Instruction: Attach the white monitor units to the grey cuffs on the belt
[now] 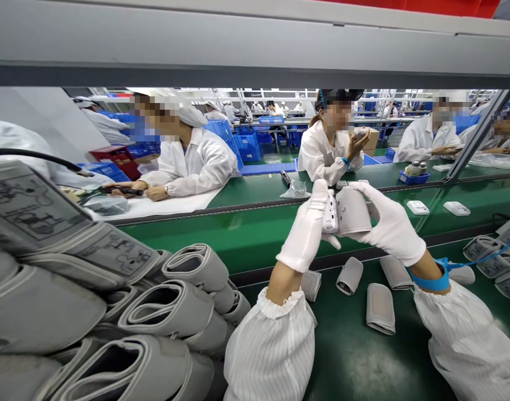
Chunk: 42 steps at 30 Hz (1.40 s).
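Note:
In white gloves, my two hands hold up one wrist blood pressure monitor [330, 214] over the green belt. My left hand [302, 231] is closed on its white plastic body, thumb upright along the side. The fingers of my right hand [392, 225] wrap round its grey cuff [354, 211], which is rolled into a curve. A blue wrist strap [432, 281] with a cord circles my right wrist. Below my hands, several rolled grey cuffs lie on the dark green worktop, among them one upright cuff [380, 308] and a tilted one [349, 275].
A high stack of rolled grey cuffs [175, 312] fills the left side. More cuffs [497, 262] lie at the right edge. Two white units [417, 208] rest on the green belt [188, 234]. A grey shelf beam [255, 44] spans overhead. Co-workers in white sit across the line.

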Each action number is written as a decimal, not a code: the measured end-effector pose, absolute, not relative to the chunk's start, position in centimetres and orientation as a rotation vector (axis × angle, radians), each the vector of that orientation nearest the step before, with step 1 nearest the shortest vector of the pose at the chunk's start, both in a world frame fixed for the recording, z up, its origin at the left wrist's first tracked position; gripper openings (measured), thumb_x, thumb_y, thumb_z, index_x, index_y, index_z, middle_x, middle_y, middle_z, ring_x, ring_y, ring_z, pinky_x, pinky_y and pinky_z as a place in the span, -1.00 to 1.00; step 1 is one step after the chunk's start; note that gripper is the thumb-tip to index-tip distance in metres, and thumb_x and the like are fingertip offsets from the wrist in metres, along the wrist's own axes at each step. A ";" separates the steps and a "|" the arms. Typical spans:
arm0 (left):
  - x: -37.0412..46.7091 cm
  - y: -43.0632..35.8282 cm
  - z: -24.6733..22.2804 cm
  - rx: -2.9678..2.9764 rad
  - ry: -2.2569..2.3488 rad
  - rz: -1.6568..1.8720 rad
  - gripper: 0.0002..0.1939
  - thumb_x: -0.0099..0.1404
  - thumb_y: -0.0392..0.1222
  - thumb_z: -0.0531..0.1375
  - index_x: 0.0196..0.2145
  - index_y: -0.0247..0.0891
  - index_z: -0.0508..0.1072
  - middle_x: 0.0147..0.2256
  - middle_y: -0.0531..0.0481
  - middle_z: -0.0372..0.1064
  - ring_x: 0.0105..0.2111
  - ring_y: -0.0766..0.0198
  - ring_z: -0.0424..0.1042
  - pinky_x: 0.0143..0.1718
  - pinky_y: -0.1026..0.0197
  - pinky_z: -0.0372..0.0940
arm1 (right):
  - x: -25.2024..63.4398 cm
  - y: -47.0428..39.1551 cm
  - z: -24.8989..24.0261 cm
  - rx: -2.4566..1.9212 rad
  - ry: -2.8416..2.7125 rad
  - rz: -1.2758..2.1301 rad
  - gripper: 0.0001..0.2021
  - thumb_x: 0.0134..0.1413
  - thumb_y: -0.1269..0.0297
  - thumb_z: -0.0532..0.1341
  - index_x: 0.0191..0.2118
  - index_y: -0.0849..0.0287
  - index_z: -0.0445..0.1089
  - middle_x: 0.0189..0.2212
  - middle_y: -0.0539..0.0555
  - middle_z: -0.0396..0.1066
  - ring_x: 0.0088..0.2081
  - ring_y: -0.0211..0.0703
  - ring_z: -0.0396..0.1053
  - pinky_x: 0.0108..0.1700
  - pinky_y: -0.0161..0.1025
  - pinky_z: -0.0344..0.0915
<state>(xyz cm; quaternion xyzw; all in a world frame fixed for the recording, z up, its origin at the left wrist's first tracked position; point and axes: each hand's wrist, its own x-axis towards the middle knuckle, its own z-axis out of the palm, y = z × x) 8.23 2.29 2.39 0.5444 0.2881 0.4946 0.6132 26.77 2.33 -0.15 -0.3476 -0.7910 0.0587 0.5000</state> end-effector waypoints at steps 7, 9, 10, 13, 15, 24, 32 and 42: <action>8.4 2.0 1.9 1.398 0.798 1.229 -0.31 0.25 0.55 0.11 -0.33 -0.22 0.41 -0.52 0.06 0.20 -0.59 0.34 0.29 -0.70 0.37 0.24 | 26.7 2.6 -0.5 -0.853 -1.980 0.001 -0.29 0.02 0.25 0.43 0.31 0.13 0.32 0.25 0.20 0.38 0.25 0.15 0.38 0.34 0.01 0.30; 8.4 1.8 1.9 1.457 0.869 1.219 -0.32 0.29 0.53 0.08 -0.25 -0.22 0.44 -0.48 0.03 0.27 -0.57 0.31 0.31 -0.70 0.36 0.23 | 26.3 2.5 -0.6 -0.850 -2.000 -0.017 -0.32 0.06 0.28 0.39 0.32 0.13 0.31 0.28 0.21 0.34 0.27 0.14 0.35 0.34 0.01 0.30; 8.5 1.8 1.9 1.485 0.897 1.206 -0.32 0.31 0.51 0.06 -0.18 -0.23 0.45 -0.43 -0.01 0.34 -0.53 0.28 0.37 -0.69 0.35 0.24 | 26.1 2.5 -0.7 -0.863 -2.005 -0.026 -0.32 0.07 0.30 0.37 0.33 0.12 0.30 0.29 0.21 0.33 0.28 0.13 0.34 0.34 0.00 0.31; 8.7 1.4 2.0 1.547 0.911 1.195 -0.29 0.28 0.37 0.24 0.15 -0.22 0.37 -0.02 -0.18 0.48 -0.18 0.09 0.56 -0.42 0.26 0.46 | 25.7 2.3 -0.8 -0.893 -1.973 -0.078 -0.35 0.11 0.33 0.34 0.33 0.12 0.30 0.29 0.23 0.31 0.29 0.11 0.33 0.33 -0.01 0.31; 8.8 1.2 1.8 1.622 0.889 1.201 -0.09 0.19 0.14 0.40 0.36 -0.22 0.17 0.29 -0.25 0.27 0.18 -0.04 0.42 0.04 0.10 0.46 | 25.7 2.3 -0.8 -0.881 -1.925 -0.094 -0.38 0.12 0.31 0.33 0.32 0.17 0.32 0.27 0.25 0.33 0.27 0.10 0.36 0.33 -0.03 0.32; 6.4 1.7 -0.3 2.019 0.910 1.215 -0.33 0.36 -0.17 0.24 0.37 -0.23 0.19 0.27 -0.25 0.34 0.28 0.01 0.34 0.34 -0.05 0.19 | 25.1 1.8 -0.3 -0.864 -1.842 0.099 -0.27 -0.14 0.38 0.37 0.26 0.19 0.31 0.18 0.25 0.40 0.18 0.15 0.41 0.23 -0.04 0.37; 6.4 1.6 -0.2 2.184 1.001 1.348 -0.32 0.32 -0.24 0.23 0.36 -0.26 0.19 0.23 -0.23 0.39 0.21 0.03 0.43 0.24 0.04 0.31 | 24.8 0.9 0.4 -0.901 -1.863 0.288 -0.24 -0.11 0.34 0.36 0.30 0.17 0.27 0.12 0.19 0.43 0.11 0.14 0.44 0.20 -0.02 0.37; 6.7 1.7 0.5 1.811 0.974 1.643 -0.48 0.14 -0.21 0.43 0.07 -0.23 0.50 0.05 -0.09 0.54 0.07 0.03 0.52 0.14 0.08 0.39 | 26.2 2.4 -0.7 -0.736 -1.723 0.744 -0.42 0.38 -0.15 0.13 0.25 0.18 0.45 -0.08 0.15 0.59 -0.13 0.07 0.59 -0.02 0.02 0.56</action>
